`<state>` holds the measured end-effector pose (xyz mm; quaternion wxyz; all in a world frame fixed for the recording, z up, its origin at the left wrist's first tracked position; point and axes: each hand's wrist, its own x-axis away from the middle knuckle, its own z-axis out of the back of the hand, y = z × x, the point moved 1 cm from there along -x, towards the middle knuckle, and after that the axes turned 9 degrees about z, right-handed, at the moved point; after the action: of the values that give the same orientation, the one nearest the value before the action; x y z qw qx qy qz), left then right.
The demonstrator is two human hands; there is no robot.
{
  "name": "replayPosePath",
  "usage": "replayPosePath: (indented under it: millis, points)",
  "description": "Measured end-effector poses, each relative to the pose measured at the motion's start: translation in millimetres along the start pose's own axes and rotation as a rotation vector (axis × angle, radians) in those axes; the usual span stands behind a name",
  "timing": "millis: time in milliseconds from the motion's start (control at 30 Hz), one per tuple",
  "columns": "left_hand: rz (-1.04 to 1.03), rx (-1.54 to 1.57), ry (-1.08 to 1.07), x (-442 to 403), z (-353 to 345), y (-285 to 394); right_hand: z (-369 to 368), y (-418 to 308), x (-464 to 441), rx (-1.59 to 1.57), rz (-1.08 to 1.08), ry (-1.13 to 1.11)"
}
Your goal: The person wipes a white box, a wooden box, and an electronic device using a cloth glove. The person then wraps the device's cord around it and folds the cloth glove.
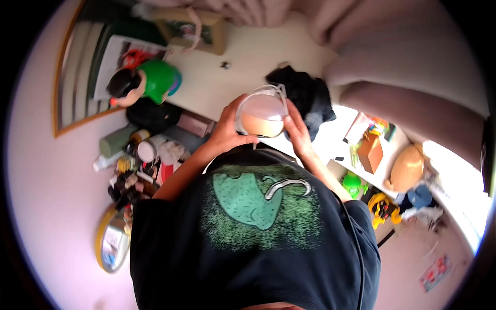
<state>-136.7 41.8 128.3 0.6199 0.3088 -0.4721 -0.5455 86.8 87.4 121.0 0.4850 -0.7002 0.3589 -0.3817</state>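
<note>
Both hands hold a round, pale object (262, 113) with a pinkish-white, shiny top part, a peach-toned lower part and a white cord or band looped around its rim. Its exact kind I cannot make out. My left hand (226, 129) grips its left side, thumb along the bottom edge. On the opposite side my right hand (298, 130) presses its fingers and thumb against the edge. The object is in front of my chest, above the near edge of a white table (248, 57). Just behind it lies a crumpled black cloth (305, 95).
A figurine in green (157, 80) stands at the left, near a framed mirror (64, 93). Bottles and jars (147, 152) crowd the left side. A brown box (370, 153) sits on the right, below a hanging curtain (403, 62). A small metallic item (225, 65) lies on the table.
</note>
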Motion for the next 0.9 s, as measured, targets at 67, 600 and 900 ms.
replayPosePath:
  millis: [67,600,900]
  points:
    - [0.017,0.104,-0.017,-3.3,-12.4,1.7,2.8,-9.5,6.6,-0.035,0.088,0.064]
    - [-0.426,-0.171,-0.504,-23.7,-138.4,104.3,38.8,-43.8,169.9,-0.159,0.15,0.788]
    - [-0.433,-0.41,-0.716,-21.5,-220.9,104.8,77.5,-5.4,225.9,-0.48,0.141,0.979]
